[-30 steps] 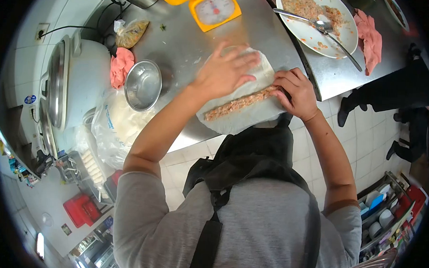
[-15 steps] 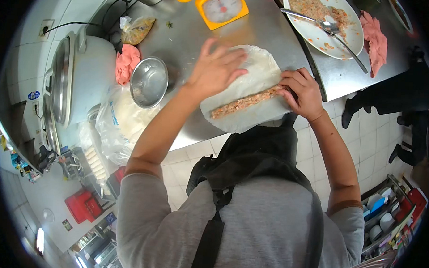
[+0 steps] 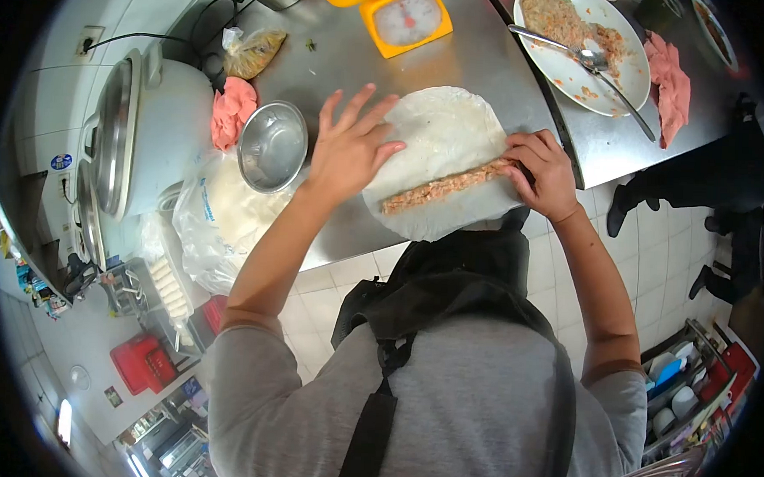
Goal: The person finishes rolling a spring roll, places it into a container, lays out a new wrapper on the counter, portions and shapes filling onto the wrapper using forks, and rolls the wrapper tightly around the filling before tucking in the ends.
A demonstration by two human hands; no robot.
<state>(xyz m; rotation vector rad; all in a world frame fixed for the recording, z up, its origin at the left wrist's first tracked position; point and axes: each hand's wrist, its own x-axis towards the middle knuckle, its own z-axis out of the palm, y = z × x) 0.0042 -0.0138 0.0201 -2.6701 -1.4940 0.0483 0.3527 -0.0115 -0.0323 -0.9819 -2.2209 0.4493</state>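
A thin, round white wrapper (image 3: 449, 127) lies flat on the steel table in front of me. Across its lower half runs a long strip of pinkish minced filling (image 3: 443, 188), slanting up to the right. My right hand (image 3: 542, 170) is at the strip's right end, its fingers curled and closed with the thumb around that end. Fingers spread, my left hand (image 3: 351, 149) hovers at the wrapper's left edge, holding nothing; its thumb tip is over or beside the edge, and I cannot tell whether it touches.
A steel bowl (image 3: 272, 146), a pink cloth (image 3: 233, 114) and a plastic bag of pale wrappers (image 3: 223, 203) sit left. Behind is a yellow scale (image 3: 406, 21). At right, a white plate (image 3: 572, 89) holds filling and spoons. Finished-looking white rolls (image 3: 170, 290) lie lower left. Another person's legs (image 3: 687, 169) stand right.
My left hand has moved left, off the wrapper's upper part to its left edge, with its fingers spreading. My right hand stays at the filling's right end. The whole view has shifted slightly.
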